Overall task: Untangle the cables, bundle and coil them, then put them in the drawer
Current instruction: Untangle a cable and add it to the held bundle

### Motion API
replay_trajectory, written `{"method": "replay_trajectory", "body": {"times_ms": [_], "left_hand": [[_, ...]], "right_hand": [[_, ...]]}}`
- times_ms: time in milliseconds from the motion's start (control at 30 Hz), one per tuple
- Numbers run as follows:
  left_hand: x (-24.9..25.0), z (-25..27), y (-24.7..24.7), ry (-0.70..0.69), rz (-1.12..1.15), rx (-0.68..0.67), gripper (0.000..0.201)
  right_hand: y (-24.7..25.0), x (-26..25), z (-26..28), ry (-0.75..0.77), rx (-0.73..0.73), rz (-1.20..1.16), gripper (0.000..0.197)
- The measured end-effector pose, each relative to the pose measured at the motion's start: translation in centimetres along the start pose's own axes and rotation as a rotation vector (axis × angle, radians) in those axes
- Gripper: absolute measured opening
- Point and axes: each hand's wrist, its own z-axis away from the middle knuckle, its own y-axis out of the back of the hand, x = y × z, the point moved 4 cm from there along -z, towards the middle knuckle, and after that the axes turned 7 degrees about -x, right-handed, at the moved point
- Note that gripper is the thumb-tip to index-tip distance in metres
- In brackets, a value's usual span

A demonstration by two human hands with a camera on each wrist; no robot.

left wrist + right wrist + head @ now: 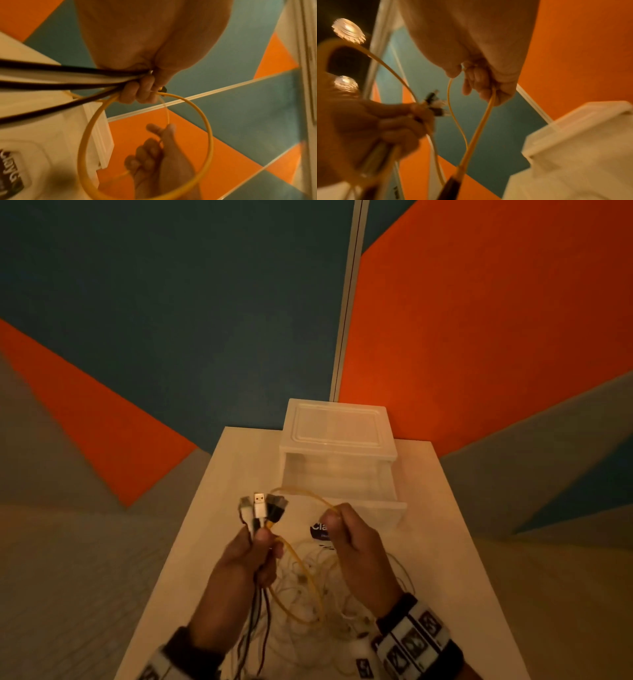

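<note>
My left hand (pixel 255 546) grips a bunch of cable ends above the table, their white and black USB plugs (pixel 262 505) sticking up side by side. In the left wrist view the left hand's fingers (pixel 139 90) curl round black, white and yellow cables. A yellow cable (pixel 308 583) loops from that bunch to my right hand (pixel 337 525), which pinches it in curled fingers (pixel 481 86). More pale cables (pixel 342 594) lie tangled on the table under both hands. The clear plastic drawer (pixel 342 484) stands pulled out just beyond the hands.
The drawer unit (pixel 337 429) sits at the far end of a narrow pale table (pixel 455 542), against orange and teal wall panels. A dark label (pixel 320 530) lies on the table behind my right hand. The table drops off at both sides.
</note>
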Motion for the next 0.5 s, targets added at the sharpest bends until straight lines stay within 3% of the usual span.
{"method": "replay_trajectory", "body": {"times_ms": [133,300,367,500], "left_hand": [[0.1,0.0,-1.0,-0.022,0.069,0.006,0.029],[0.9,0.1,-1.1,-0.067,0.054,0.01,0.03],[1.3,0.2,-0.7,-0.062,-0.019,-0.006,0.028],[2.3,0.5,1.9,-0.051,-0.045,-0.001,0.029]], "right_hand": [[-1.1,-3.9,1.5,0.081,-0.167,0.016,0.025],[-3.4,-1.6,3.7,-0.002,-0.348,0.078,0.028],[-2.2,-1.2,4.9,-0.018,-0.275,0.05,0.027],[5.2,-0.6,8.1,-0.129,0.242,-0.084,0.031]]}}
